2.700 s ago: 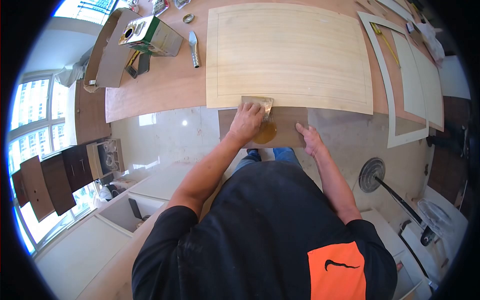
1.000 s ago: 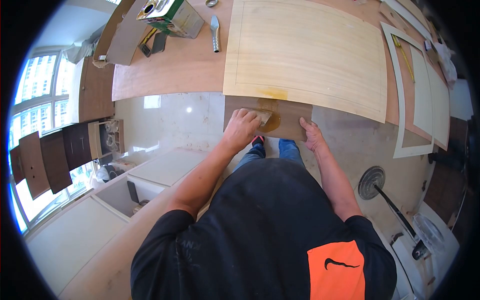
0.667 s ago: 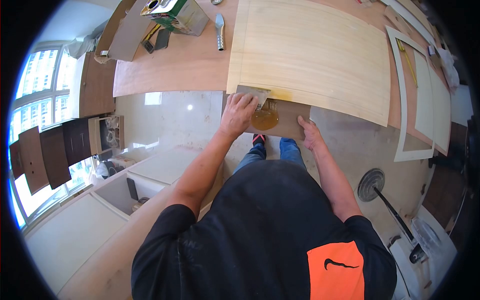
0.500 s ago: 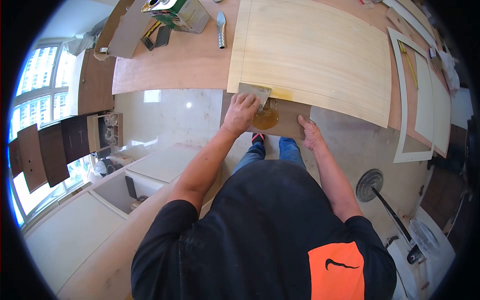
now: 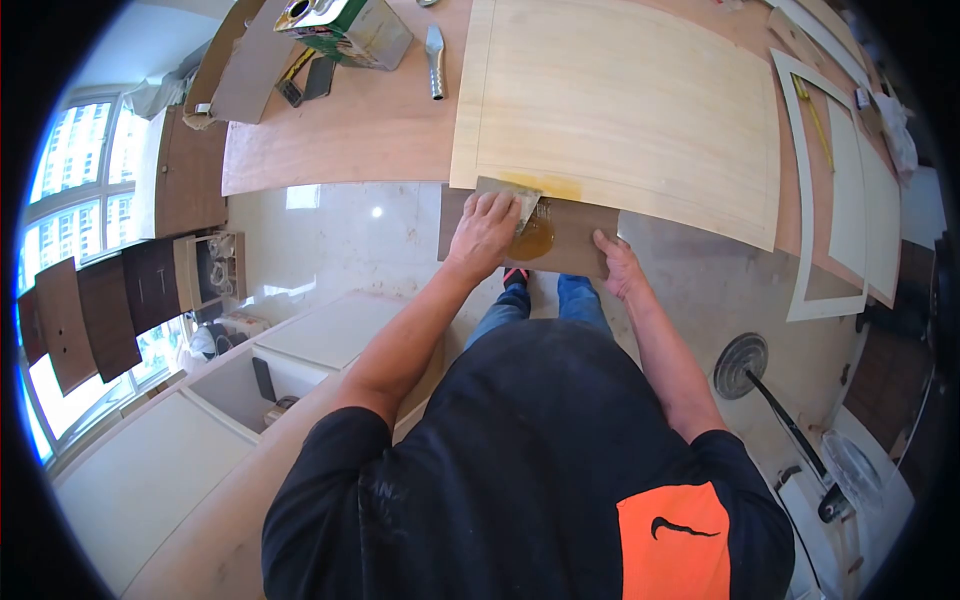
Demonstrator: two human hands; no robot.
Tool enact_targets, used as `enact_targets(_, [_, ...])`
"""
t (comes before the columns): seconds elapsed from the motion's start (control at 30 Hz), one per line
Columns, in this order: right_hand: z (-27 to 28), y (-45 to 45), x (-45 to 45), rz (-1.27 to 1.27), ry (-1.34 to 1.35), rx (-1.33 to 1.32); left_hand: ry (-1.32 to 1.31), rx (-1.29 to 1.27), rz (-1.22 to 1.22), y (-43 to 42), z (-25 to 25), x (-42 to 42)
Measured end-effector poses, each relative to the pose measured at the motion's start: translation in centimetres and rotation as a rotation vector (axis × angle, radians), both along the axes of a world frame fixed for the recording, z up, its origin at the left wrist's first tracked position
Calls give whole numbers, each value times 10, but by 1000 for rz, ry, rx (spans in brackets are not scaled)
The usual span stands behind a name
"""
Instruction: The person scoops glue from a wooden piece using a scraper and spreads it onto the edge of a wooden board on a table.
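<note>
My left hand [image 5: 484, 232] is closed around a flat, greyish spreader [image 5: 528, 205], tilted at the near edge of a pale wood panel [image 5: 620, 110]. Yellowish, wet-looking smears [image 5: 552, 187] mark the panel right beside the blade. Just below that edge is a small brown board [image 5: 583, 228], its right end gripped by my right hand [image 5: 619, 264], thumb on top and fingers underneath. A puddle of amber glue [image 5: 534, 241] lies on the board, with streaks leading up toward the spreader. My left fingers partly cover the spreader.
On the reddish worktop [image 5: 340, 140] stand a green and white metal can [image 5: 365, 35] and a metal-handled tool [image 5: 435, 62]. White frames [image 5: 800, 200] lean at the right. A round-based stand [image 5: 741, 367] is on the floor; a white cabinet [image 5: 170, 480] is behind at left.
The spreader has tipped more steeply, and its blade now looks narrower near the panel edge. More yellow smear shows on the panel. My right hand keeps its grip on the board.
</note>
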State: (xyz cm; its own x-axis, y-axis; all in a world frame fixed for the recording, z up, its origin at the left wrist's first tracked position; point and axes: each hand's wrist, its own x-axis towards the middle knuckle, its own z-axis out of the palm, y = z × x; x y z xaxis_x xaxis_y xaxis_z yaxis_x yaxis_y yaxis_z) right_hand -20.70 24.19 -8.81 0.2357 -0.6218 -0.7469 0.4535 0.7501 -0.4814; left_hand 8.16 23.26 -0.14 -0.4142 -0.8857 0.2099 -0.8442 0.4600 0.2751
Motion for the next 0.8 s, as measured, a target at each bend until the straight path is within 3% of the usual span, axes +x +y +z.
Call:
enact_targets(0.43, [3,-1,-3,17,-18,-12,-41,-33,15,7,-12,-27])
enact_targets(0.57, [0,0,-1,0,10,-13,-50,-42,133,-5,-7,-34])
enact_targets(0.8, [-5,0,-3,25,-18,-7,-64,-52,74,-14,-25,-52])
